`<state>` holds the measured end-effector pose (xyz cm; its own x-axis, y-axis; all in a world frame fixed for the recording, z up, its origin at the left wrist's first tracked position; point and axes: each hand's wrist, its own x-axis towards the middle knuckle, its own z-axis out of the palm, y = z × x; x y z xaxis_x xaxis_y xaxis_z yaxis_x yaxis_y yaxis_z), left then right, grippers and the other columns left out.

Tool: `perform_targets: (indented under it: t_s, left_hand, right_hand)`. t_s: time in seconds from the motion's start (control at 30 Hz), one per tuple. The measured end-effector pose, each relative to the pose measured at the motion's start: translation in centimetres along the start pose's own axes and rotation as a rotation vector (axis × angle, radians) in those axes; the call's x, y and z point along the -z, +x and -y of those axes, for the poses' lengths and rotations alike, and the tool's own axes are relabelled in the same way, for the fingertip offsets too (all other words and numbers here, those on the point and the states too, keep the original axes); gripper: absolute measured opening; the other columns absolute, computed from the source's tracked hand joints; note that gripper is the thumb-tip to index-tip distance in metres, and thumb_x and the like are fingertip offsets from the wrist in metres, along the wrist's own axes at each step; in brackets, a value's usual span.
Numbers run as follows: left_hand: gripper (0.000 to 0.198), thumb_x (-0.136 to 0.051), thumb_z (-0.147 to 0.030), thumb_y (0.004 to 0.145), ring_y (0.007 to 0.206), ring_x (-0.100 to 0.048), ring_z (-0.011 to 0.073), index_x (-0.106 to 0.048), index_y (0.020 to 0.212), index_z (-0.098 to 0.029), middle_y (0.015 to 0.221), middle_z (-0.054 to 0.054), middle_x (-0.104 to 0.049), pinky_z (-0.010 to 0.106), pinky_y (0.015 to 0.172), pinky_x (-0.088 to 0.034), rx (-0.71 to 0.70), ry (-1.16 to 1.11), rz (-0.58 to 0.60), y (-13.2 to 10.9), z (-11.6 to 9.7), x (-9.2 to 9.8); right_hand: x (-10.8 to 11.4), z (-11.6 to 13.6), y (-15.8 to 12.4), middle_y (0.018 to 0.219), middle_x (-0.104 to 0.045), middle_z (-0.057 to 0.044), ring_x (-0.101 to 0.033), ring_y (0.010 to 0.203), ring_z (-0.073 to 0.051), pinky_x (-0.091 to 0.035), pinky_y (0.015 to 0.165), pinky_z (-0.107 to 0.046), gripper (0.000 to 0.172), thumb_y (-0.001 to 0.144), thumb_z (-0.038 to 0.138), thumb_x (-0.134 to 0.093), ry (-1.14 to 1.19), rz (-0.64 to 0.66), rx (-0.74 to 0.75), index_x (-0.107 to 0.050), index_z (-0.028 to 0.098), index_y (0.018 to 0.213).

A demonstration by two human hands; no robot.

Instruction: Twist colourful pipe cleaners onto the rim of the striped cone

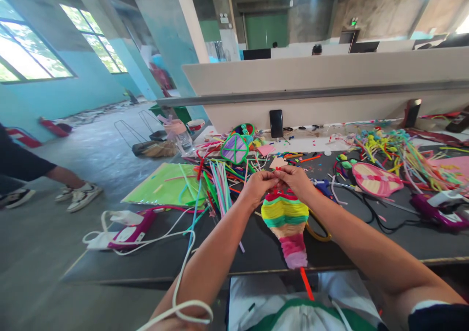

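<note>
A striped pipe-cleaner craft, with red, yellow, green, peach and pink bands, lies near the table's front edge. An orange-red stick juts from its narrow lower end over that edge. At its wide top, my left hand and my right hand meet with fingertips pinched. A bit of red pipe cleaner shows between them, and both hands are closed on it. Yellow-handled scissors lie partly under the craft, beside my right forearm. A bundle of pastel pipe cleaners rests left of my left hand.
A purple-and-green craft and a phone are at the back. On the right are a pink craft, a blue glue gun and tangled pipe cleaners. A white cable loops by my left forearm. A person's legs show left.
</note>
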<state>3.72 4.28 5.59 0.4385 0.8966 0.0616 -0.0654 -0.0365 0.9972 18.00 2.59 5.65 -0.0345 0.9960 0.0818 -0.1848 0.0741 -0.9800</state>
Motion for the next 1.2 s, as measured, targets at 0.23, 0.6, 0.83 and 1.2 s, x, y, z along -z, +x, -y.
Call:
perform_targets:
  t_s: [0.23, 0.6, 0.83, 1.2]
  left_hand:
    - [0.025, -0.072, -0.025, 0.071, 0.067, -0.062, 0.0137, -0.050, 0.078, -0.016, 0.077, 0.002, -0.063, 0.029, 0.064, -0.052, 0.077, -0.286, -0.096, 0.7, 1.0, 1.8]
    - [0.014, -0.053, -0.014, 0.083, 0.056, -0.057, 0.0106, -0.042, 0.076, -0.018, 0.061, -0.003, -0.053, 0.033, 0.066, -0.054, 0.112, -0.549, -0.221, 2.0, 3.4, 3.4]
    - [0.020, -0.056, -0.016, 0.080, 0.050, -0.049, 0.0091, -0.037, 0.073, -0.020, 0.055, -0.005, -0.046, 0.028, 0.058, -0.050, 0.096, -0.542, -0.277, 2.5, 4.7, 4.1]
    - [0.025, -0.055, -0.016, 0.076, 0.042, -0.037, 0.0065, -0.031, 0.074, -0.021, 0.051, -0.009, -0.036, 0.019, 0.044, -0.032, 0.050, -0.487, -0.313, 2.2, 5.0, 4.4]
  right_hand:
    - [2.3, -1.0, -0.7, 0.063, -0.064, 0.000, -0.057, 0.054, -0.012, -0.046, 0.051, -0.023, 0.026, 0.071, 0.043, -0.069, -0.018, -0.064, 0.038, -0.069, 0.018, 0.077]
    - [2.2, -3.5, -1.1, 0.050, -0.028, 0.008, -0.030, 0.043, -0.007, -0.036, 0.047, -0.022, 0.029, 0.087, 0.048, -0.052, 0.457, 0.008, 0.174, -0.061, 0.021, 0.083]
    - [2.3, -4.3, -1.1, 0.049, -0.025, 0.009, -0.020, 0.041, -0.007, -0.019, 0.040, -0.021, 0.035, 0.082, 0.055, -0.055, 0.196, -0.028, 0.132, -0.058, 0.020, 0.077]
    - [1.7, -5.1, -1.5, 0.042, -0.028, 0.010, -0.023, 0.036, -0.006, -0.019, 0.038, -0.022, 0.040, 0.080, 0.058, -0.053, -0.021, -0.078, 0.076, -0.054, 0.020, 0.067]
